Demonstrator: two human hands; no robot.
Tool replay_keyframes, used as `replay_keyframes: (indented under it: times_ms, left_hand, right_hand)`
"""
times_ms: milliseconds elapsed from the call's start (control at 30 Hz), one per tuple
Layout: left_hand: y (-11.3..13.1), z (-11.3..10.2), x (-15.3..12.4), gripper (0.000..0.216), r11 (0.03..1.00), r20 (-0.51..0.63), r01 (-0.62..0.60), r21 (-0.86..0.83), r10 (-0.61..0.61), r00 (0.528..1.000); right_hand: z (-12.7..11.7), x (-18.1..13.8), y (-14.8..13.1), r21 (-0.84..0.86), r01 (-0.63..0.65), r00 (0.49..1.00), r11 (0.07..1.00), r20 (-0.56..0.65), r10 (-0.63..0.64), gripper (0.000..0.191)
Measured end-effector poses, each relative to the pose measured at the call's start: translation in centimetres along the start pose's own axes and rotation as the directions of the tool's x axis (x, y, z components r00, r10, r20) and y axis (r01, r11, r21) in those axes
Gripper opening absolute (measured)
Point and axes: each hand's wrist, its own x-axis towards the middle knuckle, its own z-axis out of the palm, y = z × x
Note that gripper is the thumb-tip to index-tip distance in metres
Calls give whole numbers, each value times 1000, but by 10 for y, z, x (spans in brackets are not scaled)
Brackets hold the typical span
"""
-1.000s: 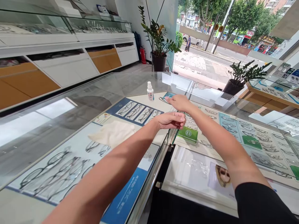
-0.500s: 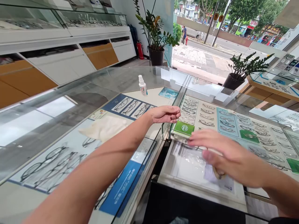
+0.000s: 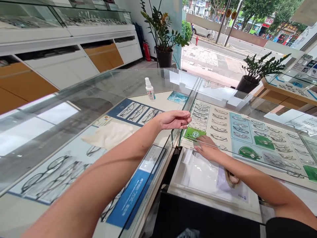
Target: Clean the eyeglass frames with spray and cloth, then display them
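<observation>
My left hand [image 3: 175, 120] is at the glass top by the corner where the two display cases meet. Its fingers are loosely curled together, with nothing visible in them. My right hand [image 3: 206, 147] reaches into the right-hand case from its open back, palm down. Its fingertips are at a green card [image 3: 192, 132] with a white emblem. The fingers close on thin dark eyeglasses [image 3: 195, 138], mostly hidden by the hand. Beyond them, rows of eyeglasses [image 3: 219, 122] lie on the case floor. Below my right forearm is a pulled-out white drawer [image 3: 193, 178] with papers and clear plastic.
A white spray bottle [image 3: 150, 89] stands on the left glass counter, and a cream cloth [image 3: 109, 135] lies nearer. More eyeglasses [image 3: 44, 175] show under that glass. The upright glass edge [image 3: 177, 138] separates the cases. Potted plants [image 3: 163, 56] stand farther back.
My right hand has moved forward and left, from above the drawer down into the case at the green card. The left hand stays almost where it was.
</observation>
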Motion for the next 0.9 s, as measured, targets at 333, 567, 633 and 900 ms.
replay_keyframes:
  times_ms: [333, 567, 633, 900]
  left_hand:
    - [-2, 1, -1, 19, 1000, 27, 6, -24, -6, 1000]
    - [-1, 2, -3, 21, 999, 6, 13, -31, -13, 1000]
    - [-1, 2, -4, 21, 999, -11, 6, -31, -6, 1000]
    - [3, -1, -7, 17, 998, -74, 10, -62, -14, 997]
  right_hand:
    - [18, 35, 13, -48, -42, 999, 998, -13, 42, 38]
    - [17, 26, 10, -40, -46, 999, 998, -2, 46, 40]
    - [14, 15, 4, -23, -35, 999, 999, 5, 35, 39]
    - [-21, -64, -24, 186, 54, 974, 981, 208, -93, 41]
